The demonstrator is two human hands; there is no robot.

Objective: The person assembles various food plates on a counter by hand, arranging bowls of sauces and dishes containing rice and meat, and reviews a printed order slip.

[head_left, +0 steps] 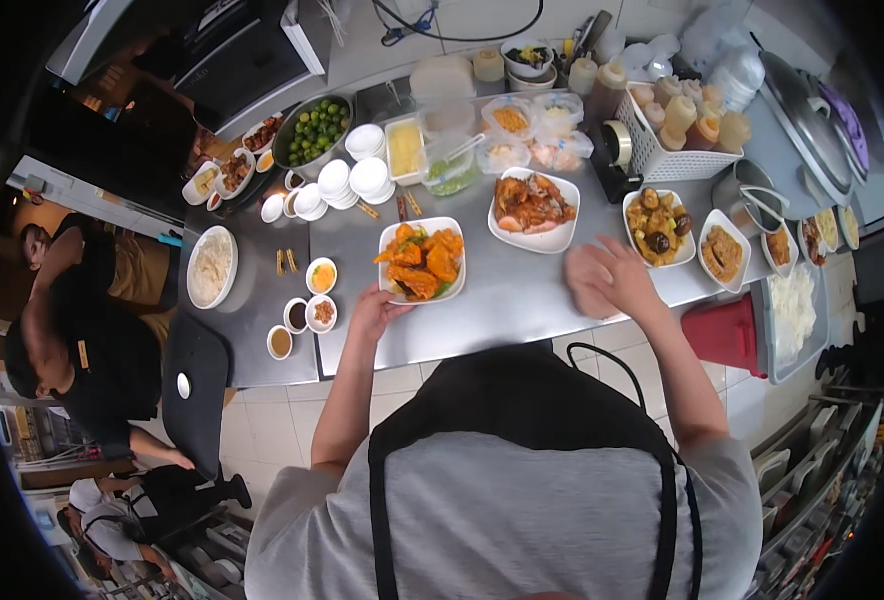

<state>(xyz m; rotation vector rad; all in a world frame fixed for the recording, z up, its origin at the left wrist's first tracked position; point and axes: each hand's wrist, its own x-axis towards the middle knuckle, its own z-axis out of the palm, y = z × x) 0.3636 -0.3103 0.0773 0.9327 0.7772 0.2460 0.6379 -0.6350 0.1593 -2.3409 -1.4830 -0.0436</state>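
Note:
My left hand (375, 312) grips the near left edge of a white square plate (459, 290) holding orange-coated fried pieces (424, 262) with bits of green. My right hand (610, 277) is smeared by motion above the steel counter (502, 305), with no plate visibly in it. It is between a white plate of browned, chopped chicken (532, 205) and a square dish of saucy chunks with dark mushrooms (657, 225). Whether its fingers are closed does not show clearly.
Sauce cups (322, 313) and a bowl of rice (212, 267) stand at left. Behind are stacked white cups (337, 185), green limes (320, 125), bagged ingredients (507, 120) and a bottle basket (682, 160). More dishes (724, 250) line the right. A person (102, 330) holds a black tray (197, 390).

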